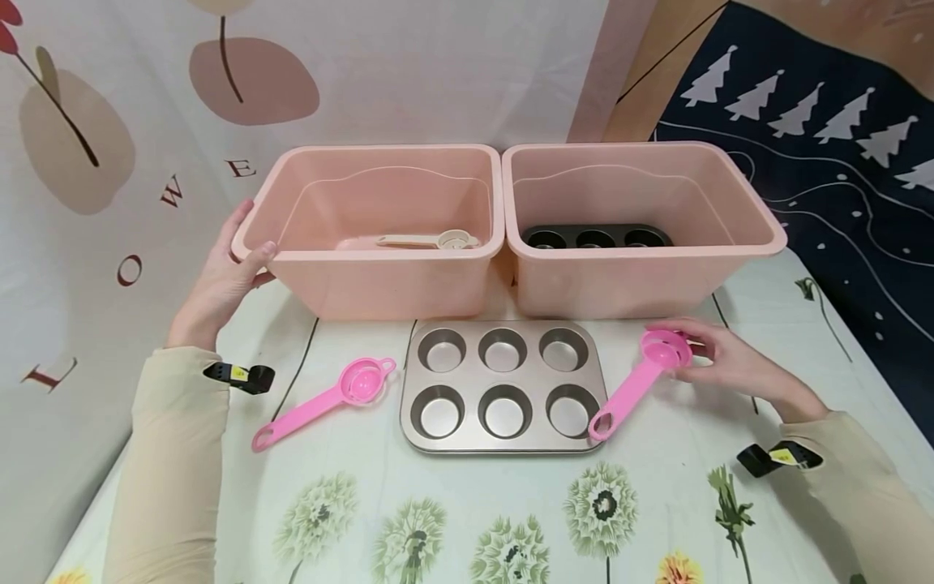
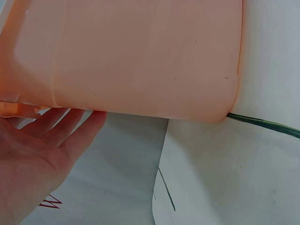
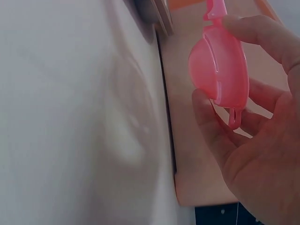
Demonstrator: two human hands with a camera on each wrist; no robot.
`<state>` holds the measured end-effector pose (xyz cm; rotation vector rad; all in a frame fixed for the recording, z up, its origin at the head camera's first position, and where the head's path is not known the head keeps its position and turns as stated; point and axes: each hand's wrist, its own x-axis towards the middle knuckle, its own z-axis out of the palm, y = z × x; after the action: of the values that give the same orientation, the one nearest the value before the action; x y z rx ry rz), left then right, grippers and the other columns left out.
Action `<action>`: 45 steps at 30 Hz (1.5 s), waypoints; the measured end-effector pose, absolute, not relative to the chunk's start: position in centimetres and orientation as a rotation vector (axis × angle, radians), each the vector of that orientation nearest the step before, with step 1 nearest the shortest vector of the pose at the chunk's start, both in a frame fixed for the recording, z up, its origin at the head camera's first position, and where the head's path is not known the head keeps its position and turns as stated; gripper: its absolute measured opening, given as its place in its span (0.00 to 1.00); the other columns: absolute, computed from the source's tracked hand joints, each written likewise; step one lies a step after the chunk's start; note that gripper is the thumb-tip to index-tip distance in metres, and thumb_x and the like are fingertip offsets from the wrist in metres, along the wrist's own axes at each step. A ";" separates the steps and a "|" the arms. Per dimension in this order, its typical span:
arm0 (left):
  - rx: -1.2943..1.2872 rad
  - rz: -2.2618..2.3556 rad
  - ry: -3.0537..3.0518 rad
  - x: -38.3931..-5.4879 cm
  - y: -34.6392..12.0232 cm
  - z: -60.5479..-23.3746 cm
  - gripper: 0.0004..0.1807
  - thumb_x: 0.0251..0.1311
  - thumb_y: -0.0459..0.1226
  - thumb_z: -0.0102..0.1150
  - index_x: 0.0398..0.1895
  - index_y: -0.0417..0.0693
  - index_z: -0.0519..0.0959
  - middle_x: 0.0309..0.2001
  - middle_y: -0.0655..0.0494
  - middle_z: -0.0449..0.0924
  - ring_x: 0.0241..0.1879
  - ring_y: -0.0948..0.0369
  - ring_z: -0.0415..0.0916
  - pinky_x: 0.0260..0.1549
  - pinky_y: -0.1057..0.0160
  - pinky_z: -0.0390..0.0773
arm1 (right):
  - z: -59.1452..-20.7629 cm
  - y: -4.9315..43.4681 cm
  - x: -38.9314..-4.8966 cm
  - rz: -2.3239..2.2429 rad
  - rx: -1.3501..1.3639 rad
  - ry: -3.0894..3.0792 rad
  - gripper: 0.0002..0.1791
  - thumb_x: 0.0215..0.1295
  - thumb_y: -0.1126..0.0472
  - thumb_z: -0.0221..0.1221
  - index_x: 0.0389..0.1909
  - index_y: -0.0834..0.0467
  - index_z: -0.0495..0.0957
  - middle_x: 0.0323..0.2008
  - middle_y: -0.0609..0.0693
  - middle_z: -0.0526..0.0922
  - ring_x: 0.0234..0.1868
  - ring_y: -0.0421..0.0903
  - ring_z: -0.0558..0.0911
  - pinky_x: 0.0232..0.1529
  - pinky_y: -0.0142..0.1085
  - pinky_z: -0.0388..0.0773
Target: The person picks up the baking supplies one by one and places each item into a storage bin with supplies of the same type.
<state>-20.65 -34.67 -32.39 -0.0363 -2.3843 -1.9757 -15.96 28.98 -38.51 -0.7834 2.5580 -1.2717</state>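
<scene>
At the far left, my left hand point(image 1: 219, 280) grips the corner of the left pink bin point(image 1: 379, 284), thumb over the rim. Its straight fingers point(image 2: 82, 129) lie along the bin's outer side in the left wrist view. My right hand point(image 1: 722, 365) holds a pink egg separator point(image 1: 633, 389) by its cup, fingers and thumb around the edge. The long handle slants down to the left and overlaps the corner of a grey six-cup muffin pan point(image 1: 473, 365). Left of the pan lies a second pink egg separator point(image 1: 321, 405) on the table.
Inside the left bin is a cream egg separator point(image 1: 452, 240). The right pink bin point(image 1: 613, 284) stands beside it and contains a black muffin pan point(image 1: 609, 230). A flower-printed cloth point(image 1: 452, 487) covers the table, and a dark blue cloth with trees point(image 1: 795, 162) hangs at right.
</scene>
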 end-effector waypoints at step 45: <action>-0.092 -2.089 -2.266 -21.1 -34.6 -32.8 0.42 0.67 0.34 0.54 0.77 0.65 0.45 0.68 0.45 0.51 0.60 0.54 0.60 0.40 0.73 0.75 | -39.0 18.7 -18.9 -1.431 -1.062 2.334 0.32 0.53 0.66 0.71 0.62 0.61 0.73 0.58 0.48 0.76 0.60 0.42 0.70 0.57 0.34 0.70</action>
<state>-21.09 -34.60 -32.81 -0.0921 -2.2659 -2.0889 -18.94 18.74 -39.05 -1.0619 2.3339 -1.4311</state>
